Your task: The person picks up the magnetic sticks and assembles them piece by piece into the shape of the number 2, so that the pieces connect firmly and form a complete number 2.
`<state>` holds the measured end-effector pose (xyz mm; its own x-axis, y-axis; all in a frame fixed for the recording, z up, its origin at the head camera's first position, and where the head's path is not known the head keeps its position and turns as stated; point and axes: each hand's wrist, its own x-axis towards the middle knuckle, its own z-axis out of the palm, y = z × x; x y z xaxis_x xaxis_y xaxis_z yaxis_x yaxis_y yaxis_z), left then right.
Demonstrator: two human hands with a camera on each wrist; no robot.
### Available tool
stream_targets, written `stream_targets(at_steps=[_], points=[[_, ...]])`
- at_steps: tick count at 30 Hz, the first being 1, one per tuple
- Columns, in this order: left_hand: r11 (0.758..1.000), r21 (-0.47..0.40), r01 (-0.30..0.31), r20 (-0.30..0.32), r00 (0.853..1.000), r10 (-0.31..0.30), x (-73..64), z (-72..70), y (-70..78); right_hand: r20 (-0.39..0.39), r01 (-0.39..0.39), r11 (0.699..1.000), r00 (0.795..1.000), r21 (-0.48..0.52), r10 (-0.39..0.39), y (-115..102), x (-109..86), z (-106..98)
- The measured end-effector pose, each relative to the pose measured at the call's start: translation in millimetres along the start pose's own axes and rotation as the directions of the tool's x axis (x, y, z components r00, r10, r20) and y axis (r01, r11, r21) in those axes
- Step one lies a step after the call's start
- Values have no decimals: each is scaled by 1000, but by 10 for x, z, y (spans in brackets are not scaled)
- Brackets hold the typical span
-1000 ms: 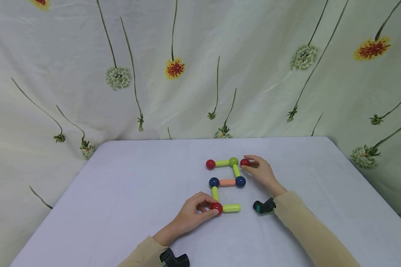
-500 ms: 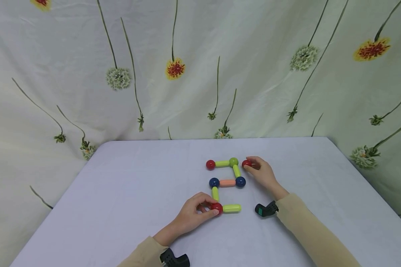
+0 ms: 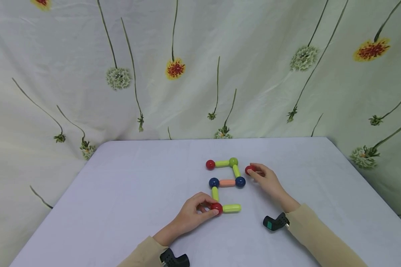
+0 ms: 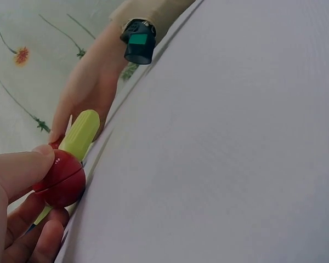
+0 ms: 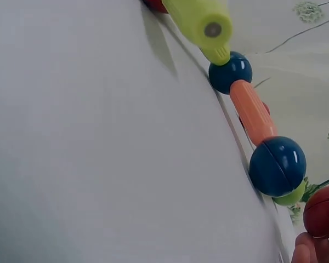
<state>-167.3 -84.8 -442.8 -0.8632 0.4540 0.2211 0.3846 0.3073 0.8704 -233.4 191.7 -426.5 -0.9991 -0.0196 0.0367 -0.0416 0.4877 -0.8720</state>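
Balls and rods joined in a zigzag lie on the table. My left hand (image 3: 194, 213) pinches the red ball (image 4: 63, 178) at the near corner, between thumb and fingers. From that ball a yellow-green rod (image 3: 231, 208) points right with a bare end. My right hand (image 3: 269, 181) holds a loose red ball (image 5: 321, 212) by its fingertips, right of the chain and apart from it. The chain runs on through a blue ball (image 3: 214, 182), an orange rod (image 3: 227, 183), a second blue ball (image 5: 278, 166) and a green ball (image 3: 233, 161) to a far red ball (image 3: 210, 164).
A white cloth covers the table (image 3: 137, 178). Behind it hangs a flower-printed curtain (image 3: 254, 74). Each wrist wears a small black camera; the right one (image 3: 274, 221) sits low beside the table surface.
My right hand has drawn the loose red ball away from the green ball, toward the right and nearer to me. The left hand and the chain have stayed in place.
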Motion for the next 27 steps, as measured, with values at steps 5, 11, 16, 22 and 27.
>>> stream_targets(at_steps=[5, 11, 16, 22, 27], points=[[1000, 6, 0, -4, 1000, 0, 3, 4, -2, 15, -23, 999, 1000, 40, 23, -36, -137, -19], [1000, -18, 10, -5, 1000, -10, 8, 20, -24, 27, -41, 994, 999, 105, 38, -42, -285, -16], [1000, -15, 8, -4, 1000, -8, 15, 21, -29, 29, -67, 988, 998, 141, 64, -15, -368, 3], [1000, 8, -3, 1, 1000, 3, 15, 3, -8, 47, -63, 984, 997, 164, 56, -9, -430, -4], [1000, 1, -2, 1, 1000, 2, 11, -1, -19, 104, -32, 980, 995, 196, 12, 33, -442, -34]])
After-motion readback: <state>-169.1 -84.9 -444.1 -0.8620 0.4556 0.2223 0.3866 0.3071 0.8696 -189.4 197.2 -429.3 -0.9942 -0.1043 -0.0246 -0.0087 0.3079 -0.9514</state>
